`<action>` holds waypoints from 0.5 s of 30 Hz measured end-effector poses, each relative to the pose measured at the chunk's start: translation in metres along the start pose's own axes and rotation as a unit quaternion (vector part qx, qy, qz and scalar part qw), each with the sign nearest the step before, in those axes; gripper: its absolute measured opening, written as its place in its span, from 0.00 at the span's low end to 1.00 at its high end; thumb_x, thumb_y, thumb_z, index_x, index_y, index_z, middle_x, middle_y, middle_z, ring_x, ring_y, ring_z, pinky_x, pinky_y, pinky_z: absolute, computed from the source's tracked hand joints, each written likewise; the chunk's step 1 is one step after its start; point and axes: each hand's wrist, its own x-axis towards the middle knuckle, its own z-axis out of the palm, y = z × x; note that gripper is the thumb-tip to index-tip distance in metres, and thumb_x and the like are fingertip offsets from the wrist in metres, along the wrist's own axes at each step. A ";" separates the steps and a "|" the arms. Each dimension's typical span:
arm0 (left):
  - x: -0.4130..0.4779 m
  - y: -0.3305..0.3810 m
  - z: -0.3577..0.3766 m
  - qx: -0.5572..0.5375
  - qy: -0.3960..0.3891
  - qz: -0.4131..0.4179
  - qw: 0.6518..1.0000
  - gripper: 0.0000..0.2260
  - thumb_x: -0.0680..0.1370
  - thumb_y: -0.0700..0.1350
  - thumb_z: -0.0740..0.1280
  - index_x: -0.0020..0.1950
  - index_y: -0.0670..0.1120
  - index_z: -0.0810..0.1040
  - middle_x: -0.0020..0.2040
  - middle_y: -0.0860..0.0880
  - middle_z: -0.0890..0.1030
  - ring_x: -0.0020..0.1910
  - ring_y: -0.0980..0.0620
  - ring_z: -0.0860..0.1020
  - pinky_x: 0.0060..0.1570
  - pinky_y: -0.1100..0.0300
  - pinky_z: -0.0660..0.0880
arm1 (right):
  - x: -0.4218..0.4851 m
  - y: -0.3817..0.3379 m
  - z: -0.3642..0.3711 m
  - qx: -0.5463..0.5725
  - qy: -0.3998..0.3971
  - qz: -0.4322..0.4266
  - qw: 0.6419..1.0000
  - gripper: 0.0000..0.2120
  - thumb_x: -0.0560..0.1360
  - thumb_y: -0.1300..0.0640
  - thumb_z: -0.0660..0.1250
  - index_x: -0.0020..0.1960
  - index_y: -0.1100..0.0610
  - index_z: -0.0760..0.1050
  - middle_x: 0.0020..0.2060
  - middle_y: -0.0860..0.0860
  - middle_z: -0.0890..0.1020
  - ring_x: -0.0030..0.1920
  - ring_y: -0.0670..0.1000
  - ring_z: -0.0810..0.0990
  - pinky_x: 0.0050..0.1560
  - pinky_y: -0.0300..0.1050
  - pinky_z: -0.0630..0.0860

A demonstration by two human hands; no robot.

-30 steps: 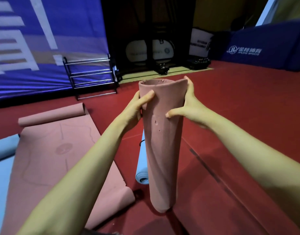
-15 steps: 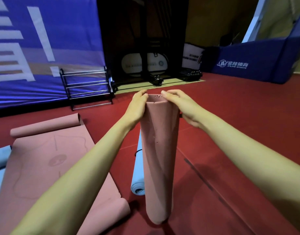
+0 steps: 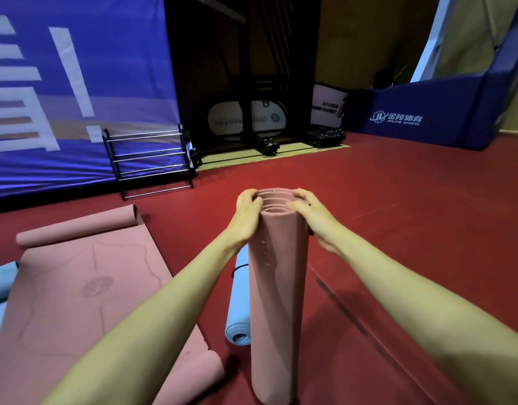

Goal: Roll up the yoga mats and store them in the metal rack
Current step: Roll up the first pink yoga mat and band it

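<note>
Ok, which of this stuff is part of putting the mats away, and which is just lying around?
Part of the job: rolled pink mat, held upright by left hand and right hand; unrolled pink mat; rolled blue mat; metal rack.
Just lying about: blue banner; blue padded barrier; white sign.

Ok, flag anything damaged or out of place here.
The rolled pink mat, held upright between the left hand and right hand, has small nicks in its outer layer near the top. Nothing else stands out.
</note>
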 end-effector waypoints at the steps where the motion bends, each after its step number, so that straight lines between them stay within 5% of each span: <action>1: -0.003 -0.002 0.003 -0.012 -0.003 -0.003 1.000 0.17 0.83 0.42 0.51 0.72 0.40 0.62 0.72 0.44 0.61 0.70 0.51 0.61 0.63 0.65 0.57 | 0.000 0.005 0.001 0.010 0.007 -0.003 1.000 0.22 0.75 0.54 0.66 0.68 0.51 0.68 0.66 0.48 0.71 0.65 0.49 0.71 0.66 0.47 0.67; 10: -0.011 -0.037 0.018 -0.079 -0.013 -0.017 0.997 0.17 0.84 0.46 0.51 0.72 0.45 0.63 0.72 0.49 0.63 0.67 0.55 0.64 0.64 0.64 0.59 | -0.013 0.039 0.013 0.026 0.047 -0.014 0.998 0.19 0.79 0.51 0.62 0.69 0.51 0.66 0.63 0.47 0.72 0.60 0.45 0.71 0.56 0.35 0.65; 15: -0.017 -0.039 0.029 -0.162 0.020 -0.027 0.986 0.13 0.84 0.47 0.53 0.68 0.49 0.66 0.69 0.50 0.69 0.67 0.53 0.68 0.62 0.65 0.63 | -0.015 0.043 0.016 0.070 0.079 -0.019 0.994 0.16 0.80 0.55 0.59 0.67 0.54 0.67 0.58 0.47 0.74 0.51 0.40 0.73 0.41 0.20 0.67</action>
